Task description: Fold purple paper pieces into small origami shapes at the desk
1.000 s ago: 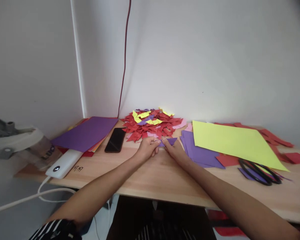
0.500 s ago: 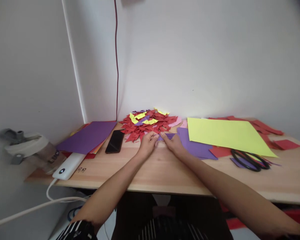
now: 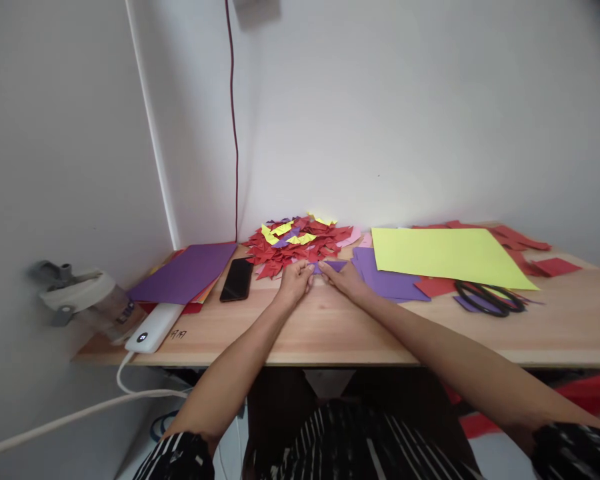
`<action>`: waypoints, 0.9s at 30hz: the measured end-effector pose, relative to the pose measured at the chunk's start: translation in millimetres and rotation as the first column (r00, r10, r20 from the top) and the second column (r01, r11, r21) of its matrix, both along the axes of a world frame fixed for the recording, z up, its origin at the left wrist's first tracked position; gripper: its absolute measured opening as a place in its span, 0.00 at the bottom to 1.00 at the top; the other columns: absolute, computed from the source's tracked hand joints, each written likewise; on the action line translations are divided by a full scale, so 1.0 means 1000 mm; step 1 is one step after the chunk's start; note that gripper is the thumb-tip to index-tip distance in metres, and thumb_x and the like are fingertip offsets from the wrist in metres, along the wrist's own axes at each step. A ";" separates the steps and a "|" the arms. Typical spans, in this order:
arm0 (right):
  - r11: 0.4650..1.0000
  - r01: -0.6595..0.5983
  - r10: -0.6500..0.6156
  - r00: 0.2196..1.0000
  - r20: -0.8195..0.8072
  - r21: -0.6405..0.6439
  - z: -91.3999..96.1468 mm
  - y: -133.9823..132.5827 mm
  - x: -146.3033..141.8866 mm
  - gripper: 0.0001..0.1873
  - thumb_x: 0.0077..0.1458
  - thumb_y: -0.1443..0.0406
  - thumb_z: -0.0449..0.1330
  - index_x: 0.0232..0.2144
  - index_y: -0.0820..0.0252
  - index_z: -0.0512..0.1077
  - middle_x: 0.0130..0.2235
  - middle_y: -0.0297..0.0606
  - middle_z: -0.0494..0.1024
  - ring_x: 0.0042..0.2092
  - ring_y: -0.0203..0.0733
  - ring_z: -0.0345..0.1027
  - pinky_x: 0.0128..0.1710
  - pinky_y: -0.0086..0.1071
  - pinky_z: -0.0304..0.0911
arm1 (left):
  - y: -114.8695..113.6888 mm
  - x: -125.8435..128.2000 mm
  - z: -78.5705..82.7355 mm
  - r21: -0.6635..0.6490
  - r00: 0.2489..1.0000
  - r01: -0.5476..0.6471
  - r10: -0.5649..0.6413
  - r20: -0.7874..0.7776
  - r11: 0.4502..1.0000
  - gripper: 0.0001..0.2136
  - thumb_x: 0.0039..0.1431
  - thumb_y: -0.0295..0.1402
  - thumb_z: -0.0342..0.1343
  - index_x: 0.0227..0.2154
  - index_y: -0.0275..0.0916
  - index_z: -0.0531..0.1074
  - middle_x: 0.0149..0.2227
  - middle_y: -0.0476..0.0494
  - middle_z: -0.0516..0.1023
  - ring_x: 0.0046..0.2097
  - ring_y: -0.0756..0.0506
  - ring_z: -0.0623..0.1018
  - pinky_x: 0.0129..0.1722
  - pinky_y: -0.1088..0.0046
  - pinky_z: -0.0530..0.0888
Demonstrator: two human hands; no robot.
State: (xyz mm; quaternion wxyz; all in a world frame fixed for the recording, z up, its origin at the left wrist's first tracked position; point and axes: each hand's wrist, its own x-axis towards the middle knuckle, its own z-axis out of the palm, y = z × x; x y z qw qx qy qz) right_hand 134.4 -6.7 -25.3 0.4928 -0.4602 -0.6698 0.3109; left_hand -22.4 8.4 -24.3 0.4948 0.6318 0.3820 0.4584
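A small piece of purple paper (image 3: 336,265) is pinched between my two hands, just above the table (image 3: 320,333). My left hand (image 3: 296,280) grips its left end with closed fingers. At the other end, my right hand (image 3: 347,279) holds it with the thumb on top; the fingers partly hide the paper, so its exact folds cannot be made out. Right behind my hands lies a heap of folded paper pieces (image 3: 270,255), mostly red with some yellow and purple. A stack of purple paper (image 3: 390,285) lies beside my right hand.
A yellow sheet (image 3: 445,253) and black-handled scissors (image 3: 485,300) lie on the right, with red paper pieces (image 3: 555,267) beyond. On the left are a phone (image 3: 237,280), a purple sheet (image 3: 190,270), a white power bank (image 3: 155,328) with a cable, and a bottle (image 3: 95,300).
The camera view has shifted slightly, so everything on the table appears a little displaced. Both hands still hold the purple paper in nearly the same place.
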 end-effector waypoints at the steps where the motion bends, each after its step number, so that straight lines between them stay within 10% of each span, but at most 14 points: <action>1: 1.000 -0.005 0.005 1.000 0.004 0.003 0.000 0.000 0.000 0.25 0.55 0.47 0.52 0.18 0.57 0.62 0.18 0.28 0.61 0.23 0.34 0.56 0.27 0.30 0.54 | 0.000 0.000 0.000 0.008 1.000 -0.007 0.007 -0.004 1.000 0.16 0.56 0.38 0.56 0.19 0.36 0.62 0.14 0.56 0.62 0.15 0.57 0.59 0.18 0.79 0.53; 21: 0.996 -0.021 0.019 0.999 0.026 0.091 0.010 0.014 0.024 0.19 0.62 0.54 0.49 0.37 0.61 0.73 0.37 0.41 0.78 0.40 0.43 0.70 0.42 0.35 0.61 | 0.007 -0.003 -0.004 -0.012 0.986 -0.033 0.030 -0.165 0.999 0.08 0.53 0.31 0.53 0.22 0.38 0.61 0.17 0.53 0.70 0.15 0.56 0.66 0.18 0.81 0.58; 27: 0.982 -0.055 -0.015 0.931 0.365 0.180 0.005 0.011 0.019 0.16 0.61 0.56 0.52 0.29 0.60 0.71 0.31 0.37 0.76 0.33 0.40 0.65 0.34 0.31 0.55 | 0.004 0.000 -0.005 0.022 0.974 0.057 -0.050 -0.222 0.998 0.10 0.55 0.33 0.52 0.21 0.36 0.65 0.17 0.51 0.70 0.16 0.56 0.66 0.19 0.80 0.60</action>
